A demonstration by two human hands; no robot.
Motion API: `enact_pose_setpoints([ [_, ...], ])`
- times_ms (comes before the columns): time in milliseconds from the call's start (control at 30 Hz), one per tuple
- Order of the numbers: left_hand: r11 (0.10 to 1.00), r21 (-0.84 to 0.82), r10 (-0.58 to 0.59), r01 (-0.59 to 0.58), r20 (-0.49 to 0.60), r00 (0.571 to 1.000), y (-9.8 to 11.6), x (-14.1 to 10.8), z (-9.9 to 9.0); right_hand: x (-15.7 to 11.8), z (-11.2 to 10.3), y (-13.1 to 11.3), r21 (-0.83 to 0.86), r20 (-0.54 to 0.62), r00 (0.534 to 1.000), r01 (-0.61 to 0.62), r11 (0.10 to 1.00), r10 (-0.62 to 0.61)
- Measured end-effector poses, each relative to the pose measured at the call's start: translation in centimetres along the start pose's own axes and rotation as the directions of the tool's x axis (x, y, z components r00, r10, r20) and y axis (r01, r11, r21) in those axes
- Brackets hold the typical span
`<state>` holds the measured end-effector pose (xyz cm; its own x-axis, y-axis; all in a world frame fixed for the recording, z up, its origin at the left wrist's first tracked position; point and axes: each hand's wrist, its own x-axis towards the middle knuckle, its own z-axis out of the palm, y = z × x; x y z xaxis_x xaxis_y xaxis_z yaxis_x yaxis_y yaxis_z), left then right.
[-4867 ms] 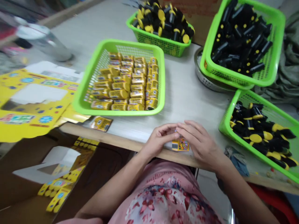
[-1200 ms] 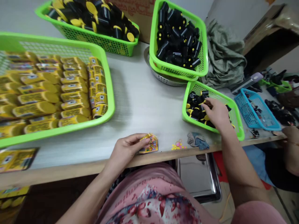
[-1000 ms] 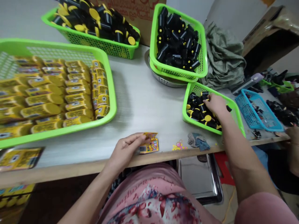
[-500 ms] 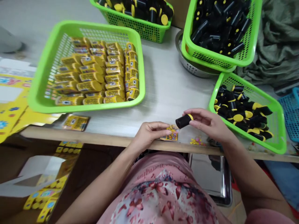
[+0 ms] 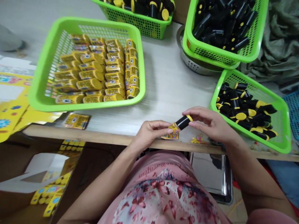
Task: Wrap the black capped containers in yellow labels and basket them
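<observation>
Near the table's front edge, my left hand (image 5: 153, 132) pinches a small yellow printed sleeve (image 5: 172, 133) between thumb and fingers. My right hand (image 5: 205, 119) grips a black cylinder with a yellow cap (image 5: 183, 122) by its capped end. The black end of the cylinder meets the sleeve's upper opening at a tilt; how far it goes in is hard to tell. Close below my right hand lies a small pile of yellow and pink bits (image 5: 198, 139). A stack of flat yellow sleeves (image 5: 77, 120) rests at the left along the edge.
A green basket (image 5: 93, 107) of yellow-wrapped cylinders stands left. At right, another green basket (image 5: 283, 124) holds black cylinders with yellow caps. Further green baskets (image 5: 154, 32) sit behind, one above a metal colander (image 5: 198, 68). An open cardboard box (image 5: 77, 186) is below the table at left.
The black cylinder has tilted, and its lower end has come against the sleeve's opening in my left hand. The whole view has shifted slightly.
</observation>
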<state>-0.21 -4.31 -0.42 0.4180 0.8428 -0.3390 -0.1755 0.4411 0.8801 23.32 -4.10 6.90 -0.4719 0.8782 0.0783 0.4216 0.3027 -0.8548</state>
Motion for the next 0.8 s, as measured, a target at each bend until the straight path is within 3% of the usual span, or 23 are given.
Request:
enact_pose_setpoints([
  [200,0.999,-0.046,0.012,-0.013,-0.016,1.0,-0.1,0.3,0.3,0.0,1.0,0.3,-0.093,-0.045,0.999,-0.003,0.996,-0.002],
  [500,0.985,-0.164,0.047,-0.063,-0.097,0.994,-0.2,0.7,0.4,1.0,2.6,0.7,-0.077,-0.111,0.994,-0.001,0.997,-0.007],
  [667,0.965,-0.262,-0.024,-0.011,-0.133,0.991,0.2,0.6,0.6,1.0,2.6,0.5,-0.162,-0.064,0.996,0.047,0.986,-0.058],
  [800,0.969,-0.245,0.009,-0.043,-0.14,0.99,0.3,0.5,0.6,1.1,2.5,0.5,-0.215,-0.052,0.997,0.05,0.975,-0.063],
])
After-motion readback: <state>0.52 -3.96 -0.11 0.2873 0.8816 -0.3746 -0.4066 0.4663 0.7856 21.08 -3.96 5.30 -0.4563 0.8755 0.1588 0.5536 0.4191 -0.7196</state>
